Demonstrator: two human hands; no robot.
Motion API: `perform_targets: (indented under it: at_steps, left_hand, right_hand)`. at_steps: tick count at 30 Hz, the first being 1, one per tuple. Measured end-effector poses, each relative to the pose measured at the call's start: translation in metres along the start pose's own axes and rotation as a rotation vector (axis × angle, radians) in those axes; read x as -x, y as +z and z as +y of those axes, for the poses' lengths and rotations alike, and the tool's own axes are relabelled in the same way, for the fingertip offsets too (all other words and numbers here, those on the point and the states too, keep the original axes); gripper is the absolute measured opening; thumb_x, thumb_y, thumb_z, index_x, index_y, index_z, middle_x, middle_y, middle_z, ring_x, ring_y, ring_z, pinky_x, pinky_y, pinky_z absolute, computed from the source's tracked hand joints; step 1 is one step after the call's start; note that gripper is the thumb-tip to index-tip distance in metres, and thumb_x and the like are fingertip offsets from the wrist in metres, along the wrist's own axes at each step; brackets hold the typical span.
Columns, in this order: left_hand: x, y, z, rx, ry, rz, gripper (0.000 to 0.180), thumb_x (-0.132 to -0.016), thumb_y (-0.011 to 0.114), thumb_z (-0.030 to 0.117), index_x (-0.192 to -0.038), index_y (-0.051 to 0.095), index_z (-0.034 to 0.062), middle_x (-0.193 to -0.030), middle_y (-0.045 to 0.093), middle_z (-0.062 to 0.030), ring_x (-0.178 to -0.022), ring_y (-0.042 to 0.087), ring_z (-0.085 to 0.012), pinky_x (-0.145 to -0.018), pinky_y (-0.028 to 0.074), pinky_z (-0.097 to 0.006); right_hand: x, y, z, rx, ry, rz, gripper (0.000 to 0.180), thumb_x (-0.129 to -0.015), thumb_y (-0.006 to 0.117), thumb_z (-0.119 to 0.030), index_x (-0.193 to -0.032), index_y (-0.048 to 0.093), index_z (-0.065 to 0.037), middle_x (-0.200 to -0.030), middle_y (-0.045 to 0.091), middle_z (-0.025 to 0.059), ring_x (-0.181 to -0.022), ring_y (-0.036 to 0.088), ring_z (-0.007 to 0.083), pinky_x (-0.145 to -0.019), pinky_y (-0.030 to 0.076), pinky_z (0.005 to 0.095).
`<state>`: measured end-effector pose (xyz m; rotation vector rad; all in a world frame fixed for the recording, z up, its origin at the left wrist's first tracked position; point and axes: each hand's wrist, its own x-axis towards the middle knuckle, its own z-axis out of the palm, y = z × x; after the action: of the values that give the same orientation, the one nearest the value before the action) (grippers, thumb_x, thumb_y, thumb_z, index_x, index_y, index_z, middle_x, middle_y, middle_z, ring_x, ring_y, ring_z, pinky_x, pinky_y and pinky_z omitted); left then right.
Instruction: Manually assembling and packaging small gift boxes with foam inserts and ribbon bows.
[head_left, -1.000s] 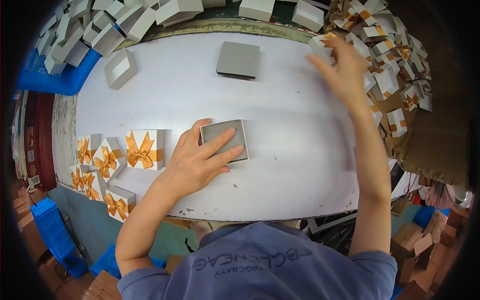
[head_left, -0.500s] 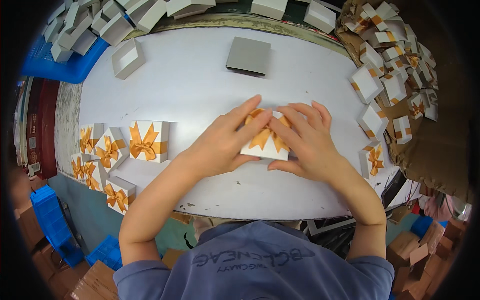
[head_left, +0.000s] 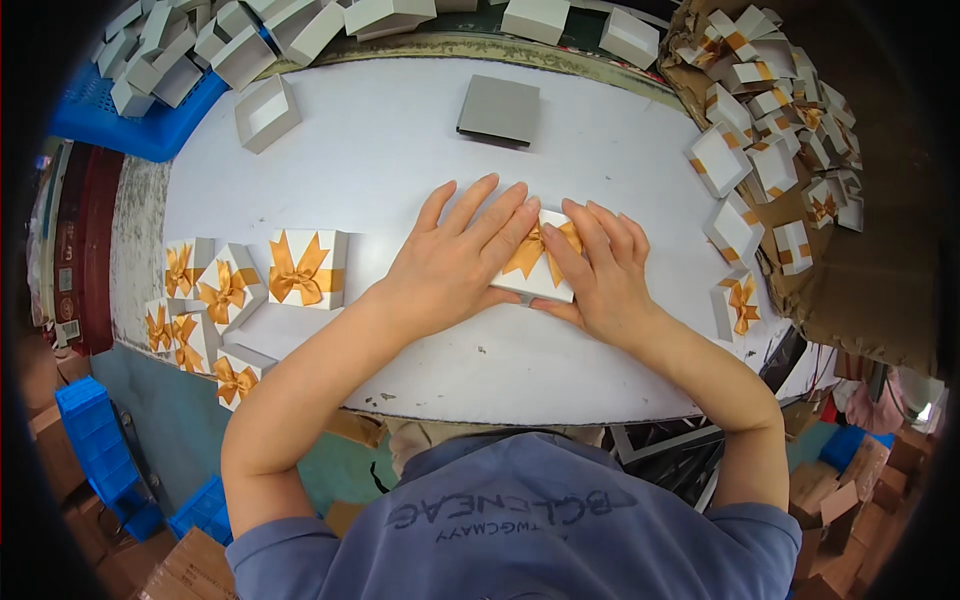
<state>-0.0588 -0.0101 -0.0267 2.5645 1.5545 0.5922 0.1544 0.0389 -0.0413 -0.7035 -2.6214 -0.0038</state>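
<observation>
Between my hands, at the middle of the white table, lies a small white gift box [head_left: 552,284] with an orange ribbon bow on top. My left hand [head_left: 452,258] presses along its left side, fingers long and close together over the edge, thumb at the near side. My right hand [head_left: 604,275] grips the right part, fingertips on the top and thumb low at the near side. Both hands cover much of the box and part of the bow. A sliver of grey shows under its near edge. Beyond my hands lies a flat grey square block [head_left: 500,110].
Several bow-tied white boxes [head_left: 307,268] stand at the left. An open white box part [head_left: 267,112] lies far left, near a blue basket [head_left: 150,135] heaped with white box parts. Ribboned parts [head_left: 720,160] pile on brown cardboard [head_left: 850,300] at right, with one bowed box [head_left: 737,305] nearby.
My left hand has shifted from pinching at the bow to lying flatter along the box's left side. My right hand stays on the box. The whole view has shifted slightly.
</observation>
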Motion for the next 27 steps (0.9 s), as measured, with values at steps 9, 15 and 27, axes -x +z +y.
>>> perform_targets:
  at_steps: [9,15,27]
  left_hand:
    - [0.000,0.013,0.003,0.154,-0.095,0.140,0.093,-0.054,0.082,0.033,-0.131,0.039,0.0033,-0.131,0.041,-0.0183,-0.117,0.043,-0.0329,-0.093,0.036,-0.044]
    - [0.010,0.021,-0.011,0.256,-0.021,0.214,0.086,-0.055,0.081,0.032,-0.127,0.044,0.0024,-0.126,0.044,-0.0182,-0.101,0.051,-0.0311,-0.084,0.040,-0.040]
    - [0.021,-0.011,-0.003,-0.023,-0.120,0.003,0.073,-0.062,0.075,0.036,-0.123,0.047,0.0063,-0.125,0.048,-0.0117,-0.115,0.045,-0.0281,-0.096,0.030,-0.047]
  right_hand:
    - [-0.021,0.001,-0.034,-0.090,0.294,-0.014,0.088,-0.056,0.076,-0.050,-0.130,0.045,-0.015,-0.120,0.038,0.0142,-0.114,0.032,0.0303,-0.090,0.025,0.0455]
    - [-0.028,-0.014,-0.017,-0.132,0.173,-0.111,0.092,-0.056,0.076,-0.048,-0.133,0.042,-0.012,-0.126,0.037,0.0164,-0.119,0.030,0.0307,-0.096,0.024,0.0489]
    - [-0.056,-0.023,-0.003,-0.288,-0.053,-0.358,0.076,-0.069,0.073,-0.032,-0.132,0.039,-0.005,-0.133,0.040,0.0161,-0.117,0.042,0.0333,-0.097,0.031,0.0474]
